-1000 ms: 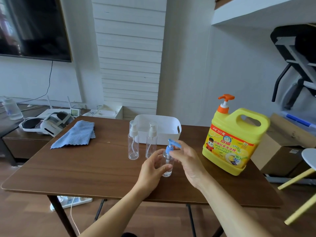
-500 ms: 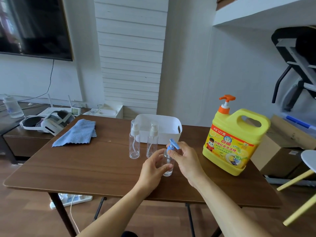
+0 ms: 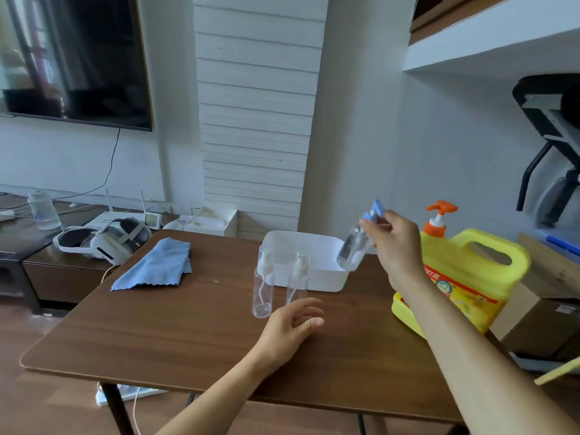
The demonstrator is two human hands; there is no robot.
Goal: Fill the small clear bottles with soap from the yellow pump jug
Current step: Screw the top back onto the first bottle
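Your right hand (image 3: 396,246) holds the blue-capped bottle (image 3: 353,248) aloft, tilted, fingers clamped on it beside the yellow pump jug (image 3: 470,277); left hand (image 3: 290,331) hovers with fingers apart, empty; uncapping likely comes next

A single head-worn wide-angle view looks forward and down across the brown tabletop (image 3: 175,334) from its near edge, close in, facing the wall behind it.

The lower label of the yellow plastic pump jug (image 3: 470,271) is hidden by the right forearm. The small clear blue-capped bottle (image 3: 354,246) is blurred, so its contents cannot be told. The dark wall-mounted screen (image 3: 78,58) is cut off by the left edge.
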